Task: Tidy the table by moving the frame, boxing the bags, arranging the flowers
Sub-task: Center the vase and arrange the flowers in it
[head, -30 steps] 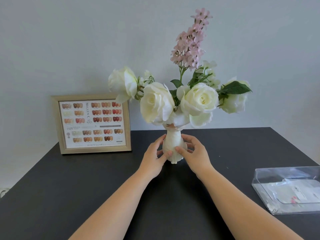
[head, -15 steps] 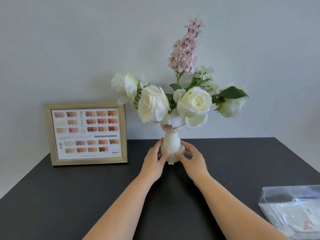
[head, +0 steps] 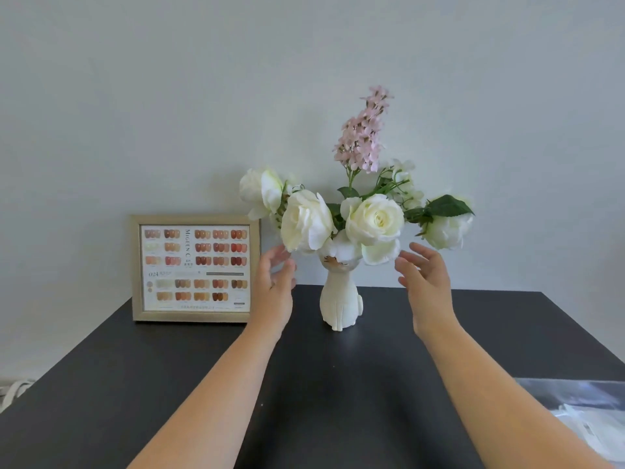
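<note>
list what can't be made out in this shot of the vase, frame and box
Head view, the only one:
- Clear plastic box: cut off by the right and bottom edges; the bags inside are a pale blur.
- Frame: small print under the colour swatches is too small to read; the left hand covers its lower right corner.
- Vase: the white roses hide its mouth and the stems going in.
- Right hand: motion-blurred fingertips.

Table (head: 507, 333) matt black; vase (head: 340, 304) matt white ceramic-looking; frame (head: 135, 265) brushed gold-tone; box (head: 575, 397) clear glossy plastic.
</note>
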`<action>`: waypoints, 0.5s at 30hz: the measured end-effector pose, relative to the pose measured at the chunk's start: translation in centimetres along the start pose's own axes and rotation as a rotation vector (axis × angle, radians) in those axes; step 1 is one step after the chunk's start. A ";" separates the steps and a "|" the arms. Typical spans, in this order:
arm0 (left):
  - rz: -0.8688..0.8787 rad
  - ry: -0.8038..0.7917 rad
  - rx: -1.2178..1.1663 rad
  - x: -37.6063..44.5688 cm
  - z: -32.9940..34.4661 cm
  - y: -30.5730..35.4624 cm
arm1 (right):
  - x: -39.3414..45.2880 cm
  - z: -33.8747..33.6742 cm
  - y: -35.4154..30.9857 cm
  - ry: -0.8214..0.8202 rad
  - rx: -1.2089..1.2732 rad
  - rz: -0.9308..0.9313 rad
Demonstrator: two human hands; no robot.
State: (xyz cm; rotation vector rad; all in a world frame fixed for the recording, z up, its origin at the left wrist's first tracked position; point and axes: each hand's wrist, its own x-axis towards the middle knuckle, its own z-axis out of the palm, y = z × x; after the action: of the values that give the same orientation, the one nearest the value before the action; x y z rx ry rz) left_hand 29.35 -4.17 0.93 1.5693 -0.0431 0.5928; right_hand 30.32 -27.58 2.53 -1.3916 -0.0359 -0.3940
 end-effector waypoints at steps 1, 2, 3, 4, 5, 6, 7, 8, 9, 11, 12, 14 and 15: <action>0.041 0.027 -0.054 0.1 -0.3 1.2 | -0.3 0.1 -1.2 -0.024 -0.064 -0.094; 0.093 0.041 -0.072 0.2 -0.5 2.4 | -0.5 0.3 -2.2 -0.047 -0.144 -0.195; 0.152 0.043 -0.058 0.2 -0.5 3.4 | -0.7 0.6 -3.1 -0.071 -0.235 -0.303; 0.216 0.030 -0.009 0.2 -0.6 4.3 | -0.8 0.9 -3.8 -0.098 -0.333 -0.415; 0.288 0.000 0.074 0.3 -0.5 5.0 | -0.7 1.3 -4.3 -0.129 -0.433 -0.519; 0.363 -0.041 0.181 0.5 -0.3 5.7 | -0.6 1.8 -4.7 -0.162 -0.521 -0.586; 0.418 -0.089 0.283 0.7 -0.1 6.1 | -0.5 2.4 -5.0 -0.196 -0.587 -0.599; 0.434 -0.137 0.356 0.9 0.2 6.4 | -0.4 2.9 -5.2 -0.224 -0.625 -0.576; 0.417 -0.175 0.391 1.2 0.4 6.8 | -0.2 3.3 -5.3 -0.239 -0.641 -0.549; 0.372 -0.197 0.421 1.8 0.7 7.3 | 0.5 3.8 -5.5 -0.217 -0.635 -0.534; 0.352 -0.188 0.433 2.2 0.7 7.4 | 1.0 3.9 -5.8 -0.189 -0.626 -0.533; 0.321 -0.176 0.430 2.9 0.7 7.8 | 1.8 3.9 -6.6 -0.142 -0.593 -0.467; 0.314 -0.176 0.421 3.2 0.7 8.0 | 2.1 3.9 -7.1 -0.135 -0.569 -0.402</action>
State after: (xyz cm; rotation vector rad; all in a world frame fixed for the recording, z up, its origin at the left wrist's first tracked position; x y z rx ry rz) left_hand 29.33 -4.64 9.62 2.0424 -0.3197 0.7390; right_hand 31.05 -25.28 10.53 -1.9790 -0.3401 -0.6783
